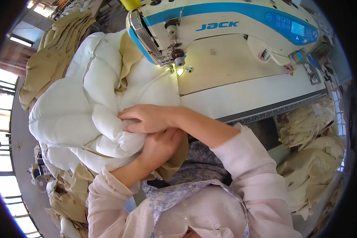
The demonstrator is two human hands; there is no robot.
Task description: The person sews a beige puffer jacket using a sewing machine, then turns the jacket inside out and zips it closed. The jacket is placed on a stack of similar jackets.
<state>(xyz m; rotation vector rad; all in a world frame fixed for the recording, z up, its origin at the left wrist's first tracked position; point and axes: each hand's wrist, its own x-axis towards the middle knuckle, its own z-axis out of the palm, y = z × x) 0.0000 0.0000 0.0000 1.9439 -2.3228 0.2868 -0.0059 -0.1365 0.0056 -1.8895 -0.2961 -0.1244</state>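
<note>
Pink sleeves (250,158) reach mid-frame. Right hand (146,118) presses flat on the white padded quilt (79,111), steadying it. Left hand (158,148) seemingly pinches its edge.

Garment sewing workshop: industrial sewing machine (226,27), stacked beige fabric pieces (51,55) (more at right).
</note>
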